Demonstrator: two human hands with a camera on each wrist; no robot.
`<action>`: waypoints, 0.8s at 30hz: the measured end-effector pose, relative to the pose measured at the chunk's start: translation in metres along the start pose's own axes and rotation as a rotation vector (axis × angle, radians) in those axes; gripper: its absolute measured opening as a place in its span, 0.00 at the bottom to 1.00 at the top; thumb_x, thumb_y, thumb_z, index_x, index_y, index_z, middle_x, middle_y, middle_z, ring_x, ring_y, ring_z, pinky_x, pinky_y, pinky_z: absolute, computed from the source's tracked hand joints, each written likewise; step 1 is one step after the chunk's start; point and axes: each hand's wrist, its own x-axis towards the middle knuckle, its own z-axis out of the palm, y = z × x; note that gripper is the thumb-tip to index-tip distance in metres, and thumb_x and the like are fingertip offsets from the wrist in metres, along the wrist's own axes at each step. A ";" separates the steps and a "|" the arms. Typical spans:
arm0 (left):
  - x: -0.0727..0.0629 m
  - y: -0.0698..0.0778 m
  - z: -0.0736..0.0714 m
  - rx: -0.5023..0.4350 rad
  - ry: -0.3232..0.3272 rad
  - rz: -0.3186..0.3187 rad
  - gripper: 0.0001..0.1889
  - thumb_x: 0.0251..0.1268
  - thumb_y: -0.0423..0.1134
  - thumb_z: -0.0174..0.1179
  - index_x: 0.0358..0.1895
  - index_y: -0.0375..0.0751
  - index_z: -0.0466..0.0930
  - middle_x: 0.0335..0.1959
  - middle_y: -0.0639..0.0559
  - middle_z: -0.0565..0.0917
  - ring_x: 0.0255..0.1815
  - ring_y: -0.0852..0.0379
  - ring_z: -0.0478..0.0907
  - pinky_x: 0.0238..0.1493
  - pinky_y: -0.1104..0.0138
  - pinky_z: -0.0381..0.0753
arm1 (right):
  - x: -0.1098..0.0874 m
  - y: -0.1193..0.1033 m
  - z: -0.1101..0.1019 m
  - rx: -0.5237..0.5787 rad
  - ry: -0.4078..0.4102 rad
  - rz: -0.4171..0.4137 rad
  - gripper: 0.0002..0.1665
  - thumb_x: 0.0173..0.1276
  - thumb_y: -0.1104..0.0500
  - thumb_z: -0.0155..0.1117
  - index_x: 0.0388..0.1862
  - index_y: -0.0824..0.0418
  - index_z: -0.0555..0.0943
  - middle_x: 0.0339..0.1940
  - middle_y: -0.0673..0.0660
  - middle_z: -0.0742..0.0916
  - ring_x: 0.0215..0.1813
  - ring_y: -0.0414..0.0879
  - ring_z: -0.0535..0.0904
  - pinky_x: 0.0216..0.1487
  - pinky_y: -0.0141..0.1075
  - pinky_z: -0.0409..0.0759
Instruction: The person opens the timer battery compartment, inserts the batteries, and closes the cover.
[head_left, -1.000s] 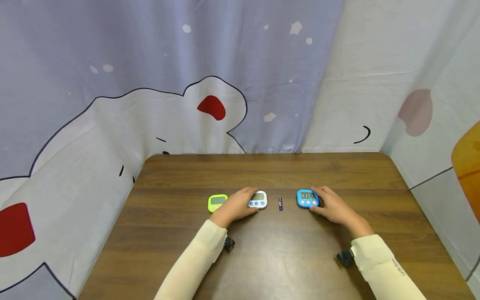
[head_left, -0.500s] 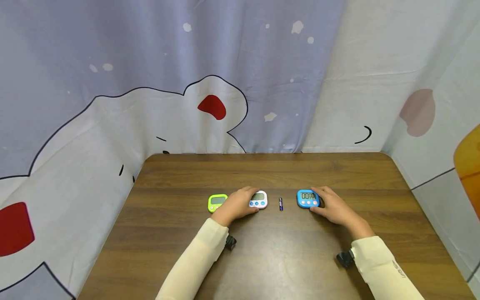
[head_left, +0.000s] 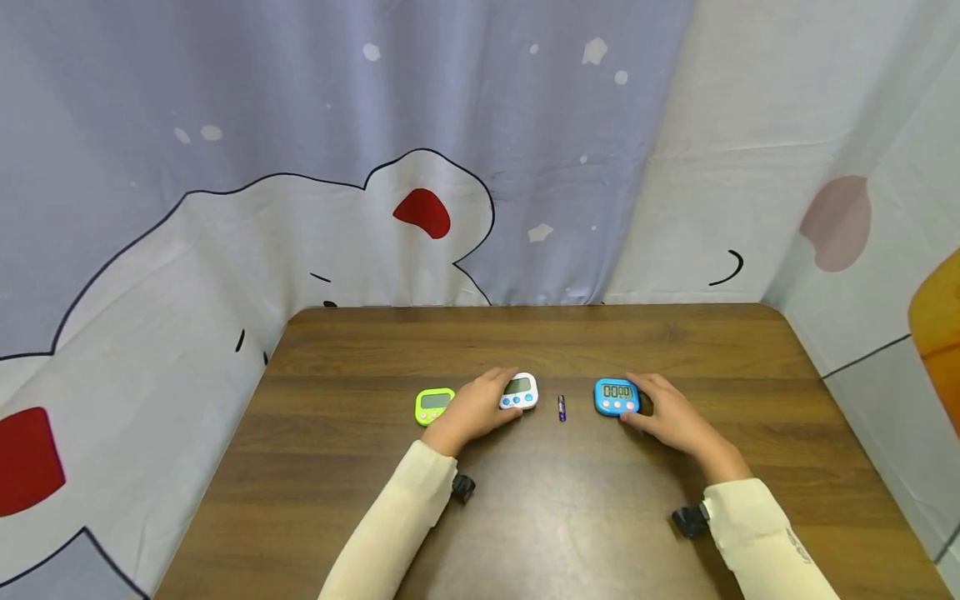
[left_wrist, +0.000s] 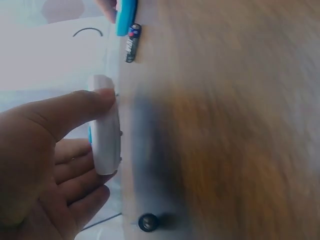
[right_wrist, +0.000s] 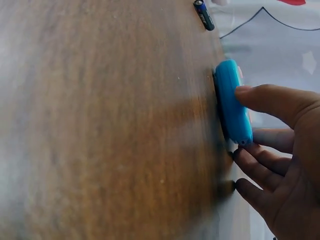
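Left hand (head_left: 474, 410), grip clamped on white timer (head_left: 519, 390), right hand (head_left: 670, 417), grip clamped on blue timer (head_left: 617, 397) (reading 00:00)

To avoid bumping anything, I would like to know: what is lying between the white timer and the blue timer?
A single small battery lies on the table between the white timer and the blue timer, as the head view shows.

Patterned curtain (head_left: 555, 125) behind wooden table (head_left: 585, 508)
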 end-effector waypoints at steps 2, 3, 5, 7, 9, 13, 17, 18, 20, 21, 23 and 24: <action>0.001 0.001 -0.001 -0.011 0.020 -0.012 0.39 0.63 0.54 0.65 0.73 0.44 0.62 0.67 0.46 0.71 0.64 0.50 0.72 0.59 0.56 0.76 | -0.001 0.001 0.000 0.000 0.011 0.005 0.44 0.67 0.46 0.66 0.73 0.66 0.63 0.64 0.69 0.72 0.64 0.68 0.68 0.59 0.64 0.69; 0.002 0.002 -0.002 -0.016 0.030 -0.018 0.39 0.63 0.54 0.65 0.74 0.44 0.61 0.68 0.46 0.70 0.63 0.50 0.72 0.58 0.57 0.76 | -0.001 0.001 0.000 0.005 0.018 0.007 0.44 0.69 0.45 0.64 0.74 0.66 0.62 0.65 0.69 0.71 0.64 0.68 0.68 0.60 0.64 0.68; 0.003 0.004 -0.002 -0.028 0.061 -0.023 0.39 0.63 0.54 0.64 0.74 0.45 0.60 0.68 0.47 0.70 0.62 0.51 0.73 0.57 0.57 0.77 | -0.002 0.002 0.000 0.014 0.048 0.005 0.42 0.71 0.44 0.61 0.74 0.66 0.61 0.65 0.69 0.71 0.65 0.68 0.67 0.61 0.64 0.67; 0.003 0.007 -0.003 -0.053 0.101 -0.020 0.40 0.63 0.54 0.65 0.74 0.44 0.60 0.67 0.48 0.70 0.60 0.51 0.74 0.55 0.57 0.78 | -0.004 0.002 0.000 0.027 0.102 0.001 0.40 0.72 0.45 0.59 0.74 0.64 0.61 0.65 0.67 0.71 0.66 0.67 0.66 0.62 0.64 0.66; 0.003 0.010 -0.004 -0.083 0.143 -0.015 0.40 0.63 0.53 0.65 0.74 0.45 0.60 0.67 0.48 0.71 0.60 0.51 0.75 0.55 0.57 0.78 | -0.004 0.000 -0.001 0.049 0.183 -0.020 0.37 0.73 0.48 0.59 0.74 0.63 0.63 0.65 0.65 0.72 0.66 0.66 0.66 0.62 0.64 0.66; 0.004 0.016 -0.005 -0.145 0.227 0.008 0.39 0.62 0.53 0.65 0.74 0.45 0.61 0.66 0.48 0.72 0.61 0.52 0.74 0.58 0.57 0.77 | -0.001 -0.013 -0.003 0.094 0.334 -0.071 0.32 0.73 0.52 0.60 0.73 0.57 0.67 0.63 0.60 0.75 0.66 0.61 0.68 0.62 0.61 0.67; 0.005 0.023 -0.008 -0.187 0.306 0.042 0.39 0.61 0.52 0.66 0.74 0.48 0.62 0.64 0.52 0.72 0.61 0.55 0.73 0.59 0.60 0.75 | 0.003 -0.032 -0.002 0.146 0.403 -0.141 0.30 0.73 0.53 0.60 0.72 0.54 0.68 0.63 0.55 0.77 0.66 0.56 0.70 0.62 0.57 0.67; 0.005 0.024 -0.008 -0.196 0.326 0.050 0.39 0.61 0.52 0.67 0.74 0.49 0.61 0.64 0.52 0.72 0.61 0.56 0.72 0.59 0.60 0.75 | 0.004 -0.037 -0.002 0.162 0.415 -0.161 0.30 0.72 0.54 0.61 0.72 0.54 0.69 0.62 0.55 0.77 0.65 0.55 0.70 0.62 0.56 0.68; 0.005 0.028 -0.010 -0.216 0.367 0.070 0.40 0.59 0.49 0.68 0.75 0.52 0.59 0.63 0.53 0.72 0.61 0.58 0.72 0.59 0.61 0.76 | 0.006 -0.046 0.001 0.184 0.438 -0.193 0.29 0.72 0.56 0.62 0.71 0.54 0.70 0.61 0.55 0.78 0.65 0.53 0.71 0.63 0.52 0.69; 0.006 0.029 -0.010 -0.230 0.391 0.084 0.41 0.59 0.48 0.68 0.75 0.52 0.59 0.63 0.53 0.72 0.61 0.58 0.72 0.59 0.61 0.76 | 0.007 -0.050 0.002 0.194 0.451 -0.208 0.29 0.72 0.57 0.62 0.70 0.54 0.70 0.60 0.55 0.79 0.64 0.52 0.72 0.63 0.48 0.70; 0.006 0.032 -0.011 -0.253 0.433 0.107 0.42 0.57 0.45 0.69 0.75 0.52 0.58 0.62 0.52 0.72 0.61 0.58 0.72 0.59 0.60 0.76 | 0.009 -0.056 0.005 0.226 0.475 -0.235 0.28 0.71 0.59 0.63 0.69 0.55 0.72 0.59 0.57 0.80 0.62 0.51 0.73 0.64 0.40 0.70; 0.006 0.033 -0.011 -0.263 0.449 0.118 0.42 0.57 0.44 0.69 0.75 0.52 0.58 0.62 0.52 0.72 0.61 0.57 0.72 0.58 0.60 0.76 | 0.010 -0.059 0.007 0.242 0.484 -0.245 0.28 0.70 0.61 0.63 0.69 0.55 0.72 0.58 0.57 0.80 0.62 0.51 0.74 0.64 0.36 0.70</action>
